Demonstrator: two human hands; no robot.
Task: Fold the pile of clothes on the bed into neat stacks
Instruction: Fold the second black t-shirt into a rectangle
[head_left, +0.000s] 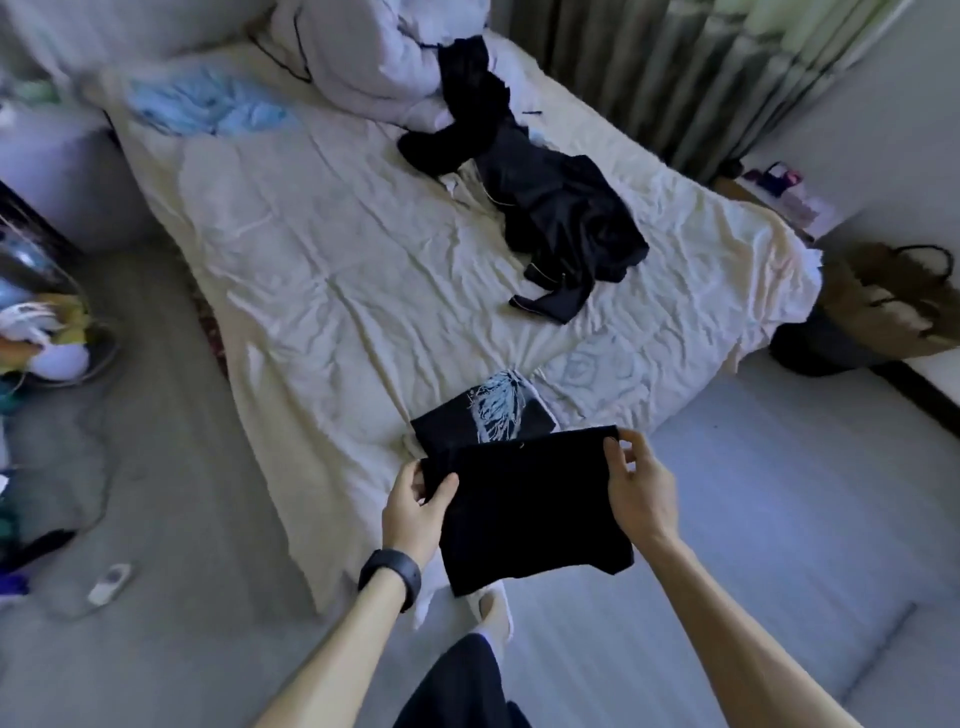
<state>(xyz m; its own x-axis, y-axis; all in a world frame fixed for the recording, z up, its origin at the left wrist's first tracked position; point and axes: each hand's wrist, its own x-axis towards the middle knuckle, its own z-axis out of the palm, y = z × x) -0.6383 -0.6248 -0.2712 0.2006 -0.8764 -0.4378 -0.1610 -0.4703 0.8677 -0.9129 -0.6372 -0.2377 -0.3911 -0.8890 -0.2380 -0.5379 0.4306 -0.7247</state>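
- Squarely between both hands, a plain black cloth garment (530, 509), already folded to a rough rectangle, hangs in the air off the near corner of the bed; its top edge runs side to side, rising slightly toward the right.
- Left hand (415, 499) pinches the upper left corner between thumb and curled fingers; right hand (636, 493) pinches the upper right corner the same way.
- Just beyond that top edge, a folded black garment with a pale blue print (488, 421) lies flat on the corner of the cream-sheeted bed (337, 291). It is partly hidden by the held piece.
- Judged from here, the coming move is forward and down onto this folded garment, which sits somewhat nearer the left hand.
- Well beyond, a loose heap of dark unfolded clothes (550, 208) sprawls across the mattress toward its right side.
- A crumpled light blue garment (218, 106) lies at the far left of the bed, with a white padded bundle (358, 47) at its head.
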